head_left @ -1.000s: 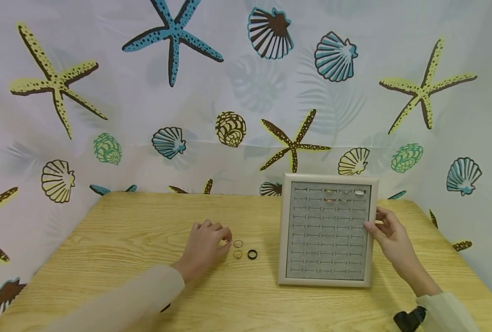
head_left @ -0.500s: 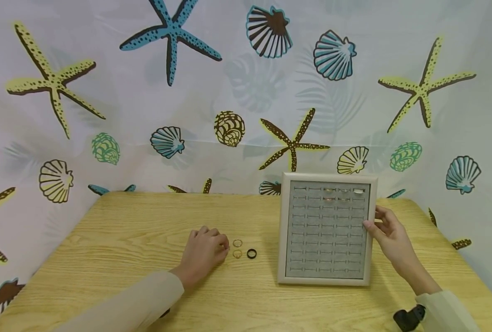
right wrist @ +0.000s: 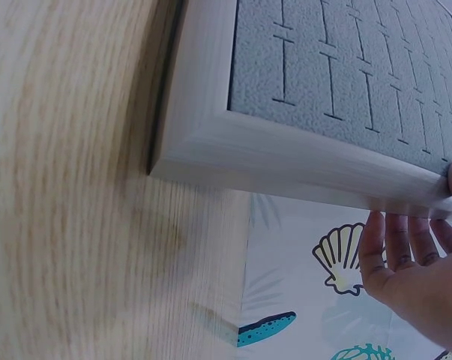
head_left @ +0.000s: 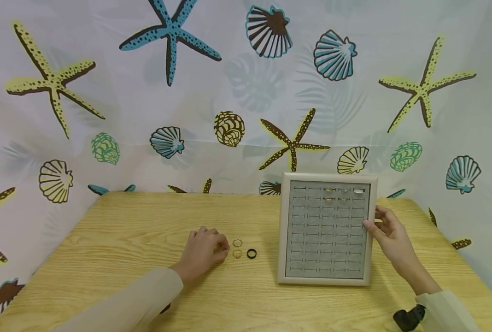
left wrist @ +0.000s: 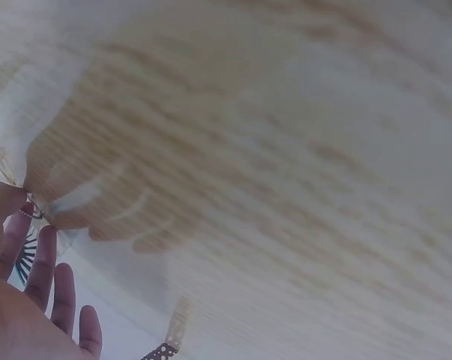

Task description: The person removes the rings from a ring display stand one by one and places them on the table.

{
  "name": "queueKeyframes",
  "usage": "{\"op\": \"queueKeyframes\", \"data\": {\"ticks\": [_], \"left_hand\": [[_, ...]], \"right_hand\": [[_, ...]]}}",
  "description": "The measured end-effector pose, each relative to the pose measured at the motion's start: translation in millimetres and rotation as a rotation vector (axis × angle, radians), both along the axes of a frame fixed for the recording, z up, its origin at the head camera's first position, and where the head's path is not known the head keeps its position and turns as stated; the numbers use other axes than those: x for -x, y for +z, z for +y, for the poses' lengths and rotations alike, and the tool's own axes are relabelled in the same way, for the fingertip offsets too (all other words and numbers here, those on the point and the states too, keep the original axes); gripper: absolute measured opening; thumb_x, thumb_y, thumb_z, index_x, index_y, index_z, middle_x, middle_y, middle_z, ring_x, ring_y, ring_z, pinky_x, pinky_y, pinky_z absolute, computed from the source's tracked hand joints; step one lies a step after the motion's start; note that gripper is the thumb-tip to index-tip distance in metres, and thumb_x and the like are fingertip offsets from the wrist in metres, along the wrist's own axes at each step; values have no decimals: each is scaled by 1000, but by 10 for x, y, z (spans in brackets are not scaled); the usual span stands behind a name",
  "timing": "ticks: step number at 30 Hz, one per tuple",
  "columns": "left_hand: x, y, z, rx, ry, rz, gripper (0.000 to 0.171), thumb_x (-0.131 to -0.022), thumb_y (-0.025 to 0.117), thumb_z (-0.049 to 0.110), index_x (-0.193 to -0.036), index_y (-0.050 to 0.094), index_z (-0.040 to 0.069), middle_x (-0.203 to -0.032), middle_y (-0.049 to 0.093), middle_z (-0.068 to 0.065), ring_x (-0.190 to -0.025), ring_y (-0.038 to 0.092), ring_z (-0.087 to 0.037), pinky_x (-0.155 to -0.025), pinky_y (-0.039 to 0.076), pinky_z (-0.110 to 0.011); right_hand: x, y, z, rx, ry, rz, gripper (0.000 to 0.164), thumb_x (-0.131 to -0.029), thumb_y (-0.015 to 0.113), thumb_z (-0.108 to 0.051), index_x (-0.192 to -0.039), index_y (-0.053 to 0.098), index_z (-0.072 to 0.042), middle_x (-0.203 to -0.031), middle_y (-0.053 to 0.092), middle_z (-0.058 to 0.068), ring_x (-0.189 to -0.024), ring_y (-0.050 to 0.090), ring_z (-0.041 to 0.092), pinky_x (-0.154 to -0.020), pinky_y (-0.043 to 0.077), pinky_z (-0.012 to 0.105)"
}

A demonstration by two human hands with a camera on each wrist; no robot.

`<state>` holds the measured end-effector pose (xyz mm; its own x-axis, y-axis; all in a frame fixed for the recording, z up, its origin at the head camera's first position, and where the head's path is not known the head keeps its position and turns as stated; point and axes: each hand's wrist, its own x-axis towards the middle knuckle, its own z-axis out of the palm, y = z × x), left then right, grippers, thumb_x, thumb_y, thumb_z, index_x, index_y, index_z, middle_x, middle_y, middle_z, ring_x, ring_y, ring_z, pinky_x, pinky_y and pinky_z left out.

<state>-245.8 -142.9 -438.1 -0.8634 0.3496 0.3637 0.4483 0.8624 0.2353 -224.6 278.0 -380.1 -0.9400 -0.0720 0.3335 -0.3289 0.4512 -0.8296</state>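
My left hand (head_left: pixel 202 252) is low over the table, just left of three loose rings. Between its thumb and index finger it pinches a small ring (left wrist: pixel 37 215), mostly hidden in the head view. The loose ones are a thin ring (head_left: pixel 237 243), a gold ring (head_left: pixel 237 254) and a black ring (head_left: pixel 252 253). My right hand (head_left: pixel 395 237) holds the right edge of an upright ring display board (head_left: pixel 326 235), thumb on the front and fingers behind. Its grey slotted pad carries several rings (head_left: pixel 343 191) in the upper right rows.
The wooden table (head_left: pixel 130 230) runs back to a curtain (head_left: pixel 213 92) printed with starfish and shells. A black device (head_left: pixel 409 318) sits at my right wrist.
My left hand has drawn slightly left from the loose rings, its fingertips closer together. My right hand and the display board stay in place.
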Motion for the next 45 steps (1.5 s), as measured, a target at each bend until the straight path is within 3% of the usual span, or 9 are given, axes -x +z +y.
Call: {"op": "queueKeyframes", "data": {"ticks": [8,20,34,45], "left_hand": [[-5,31,4,-2,-4,-27,8,-76,72,23,-73,66,25,-78,60,6,-71,45,-13,-69,33,-36],[57,75,11,7,-38,43,8,-78,71,25,-83,65,22,-84,61,4,-76,47,-15,-71,35,-37],[56,554,367,4,-149,267,14,-78,71,28,-89,63,24,-87,60,8,-81,51,-13,-71,37,-31],[10,959,744,12,-250,362,14,-82,66,33,-93,64,23,-92,60,10,-84,50,-12,-76,38,-30]], "right_hand": [[2,-3,0,1,0,4,52,-95,46,-26,-136,30,2,-113,41,-14,-97,49,-7,-75,46,13],[5,-8,0,5,3,5,52,-95,46,-25,-136,30,2,-113,41,-13,-97,49,-7,-75,46,13],[-9,-10,-3,16,13,4,51,-96,46,-23,-137,29,2,-114,41,-12,-97,49,-9,-75,46,12],[-6,-16,3,15,12,7,51,-96,46,-23,-136,29,2,-114,41,-11,-97,49,-9,-75,46,12]]}}
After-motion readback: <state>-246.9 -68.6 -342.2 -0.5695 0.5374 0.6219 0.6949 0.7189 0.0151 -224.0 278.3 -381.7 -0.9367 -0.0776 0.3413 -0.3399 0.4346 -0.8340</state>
